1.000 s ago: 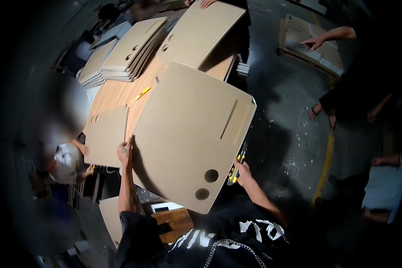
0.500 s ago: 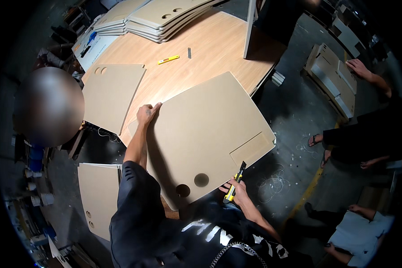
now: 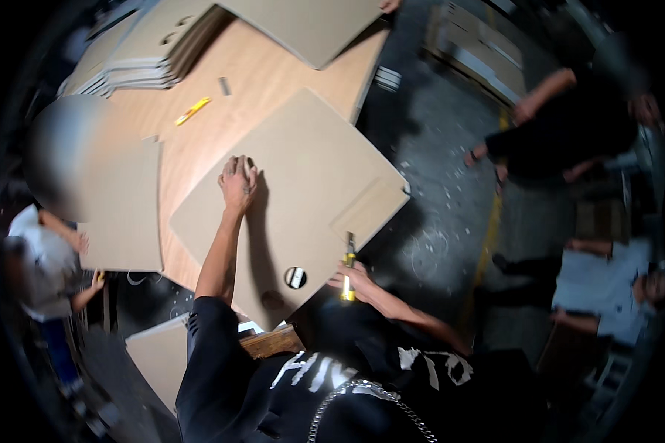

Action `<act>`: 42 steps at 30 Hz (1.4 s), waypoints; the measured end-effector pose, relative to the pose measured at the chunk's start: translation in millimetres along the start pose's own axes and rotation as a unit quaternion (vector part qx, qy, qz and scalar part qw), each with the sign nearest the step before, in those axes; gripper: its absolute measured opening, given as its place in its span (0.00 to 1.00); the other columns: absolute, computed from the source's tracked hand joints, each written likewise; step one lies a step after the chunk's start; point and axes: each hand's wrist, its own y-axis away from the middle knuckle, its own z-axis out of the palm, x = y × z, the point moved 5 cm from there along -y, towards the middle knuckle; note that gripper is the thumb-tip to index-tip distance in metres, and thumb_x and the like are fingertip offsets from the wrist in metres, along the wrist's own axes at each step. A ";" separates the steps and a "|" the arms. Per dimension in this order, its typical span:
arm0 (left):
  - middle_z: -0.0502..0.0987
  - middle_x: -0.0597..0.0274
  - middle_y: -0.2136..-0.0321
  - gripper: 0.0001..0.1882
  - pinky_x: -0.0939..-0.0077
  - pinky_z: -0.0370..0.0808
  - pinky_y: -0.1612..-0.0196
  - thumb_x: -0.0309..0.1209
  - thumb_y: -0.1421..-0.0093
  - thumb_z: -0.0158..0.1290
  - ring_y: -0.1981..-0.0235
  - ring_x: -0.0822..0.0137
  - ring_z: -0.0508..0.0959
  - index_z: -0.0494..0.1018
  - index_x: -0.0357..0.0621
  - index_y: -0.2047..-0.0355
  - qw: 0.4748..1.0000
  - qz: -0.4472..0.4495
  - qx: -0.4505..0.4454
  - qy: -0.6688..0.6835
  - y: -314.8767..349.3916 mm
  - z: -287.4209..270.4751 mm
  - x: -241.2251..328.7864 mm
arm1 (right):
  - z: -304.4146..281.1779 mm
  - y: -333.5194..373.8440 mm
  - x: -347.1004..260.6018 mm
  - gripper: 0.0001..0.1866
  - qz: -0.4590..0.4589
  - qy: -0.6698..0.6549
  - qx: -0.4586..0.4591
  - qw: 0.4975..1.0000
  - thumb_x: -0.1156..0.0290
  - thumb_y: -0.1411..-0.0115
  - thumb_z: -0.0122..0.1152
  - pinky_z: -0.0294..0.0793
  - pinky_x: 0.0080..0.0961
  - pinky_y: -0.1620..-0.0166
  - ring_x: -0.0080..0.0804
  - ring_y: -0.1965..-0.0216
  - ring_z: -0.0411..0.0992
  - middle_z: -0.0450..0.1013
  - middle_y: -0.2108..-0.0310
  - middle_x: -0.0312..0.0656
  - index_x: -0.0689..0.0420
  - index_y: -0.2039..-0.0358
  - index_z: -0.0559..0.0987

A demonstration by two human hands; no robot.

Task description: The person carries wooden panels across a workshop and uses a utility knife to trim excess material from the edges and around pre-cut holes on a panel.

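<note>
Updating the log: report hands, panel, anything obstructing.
Left hand over two-holed panel. Right hand gripping snap-off knife at its edge. Yellow cutter on tabletop, off panel.

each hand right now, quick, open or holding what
Left hand: open, on or just above the tan panel.
Right hand: closed around the yellow cutter.

1. Left hand [image 3: 238,186]: palm hidden; whether the fingertips grip the large panel's [image 3: 303,177] edge, I cannot tell.
2. Right hand [image 3: 359,278]: partly hidden behind the yellow cutter [image 3: 349,286], whose blade is blurred.
3. Far panel [image 3: 310,26] and panel stack [image 3: 151,44]: cut off by the top edge.
4. Nearby person's head [image 3: 58,155]: blurred, covering part of the side panel [image 3: 122,229].
5. Grey sliver [image 3: 224,86] on the surface [image 3: 262,77]: too small to tell.
</note>
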 end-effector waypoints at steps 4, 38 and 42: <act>0.55 0.44 0.41 0.29 0.40 0.52 0.44 0.46 0.40 0.44 0.39 0.49 0.53 0.57 0.44 0.43 0.998 -0.004 -0.055 -0.034 -8.4 38.5 54.6 | -14.5 16.7 -15.9 0.17 0.032 0.164 -0.069 0.984 0.64 0.37 0.50 0.77 0.37 0.60 0.45 0.58 0.73 0.69 0.57 0.50 0.61 0.53 0.62; 0.47 0.31 0.40 0.41 0.38 0.38 0.40 0.62 0.41 0.28 0.36 0.40 0.44 0.51 0.41 0.39 0.982 -0.155 0.059 -0.087 -60.6 88.3 105.2 | -45.9 -19.1 -308.7 0.22 0.250 0.709 -0.094 0.653 0.77 0.46 0.39 0.76 0.30 0.79 0.40 0.82 0.74 0.70 0.77 0.52 0.69 0.49 0.57; 0.47 0.30 0.40 0.41 0.37 0.38 0.40 0.62 0.41 0.28 0.36 0.39 0.44 0.51 0.42 0.39 0.984 -0.148 0.069 -0.076 -59.4 88.5 104.1 | -51.0 -24.7 -304.6 0.15 0.253 0.707 -0.080 0.655 0.77 0.47 0.38 0.76 0.32 0.80 0.41 0.82 0.74 0.69 0.78 0.51 0.68 0.58 0.60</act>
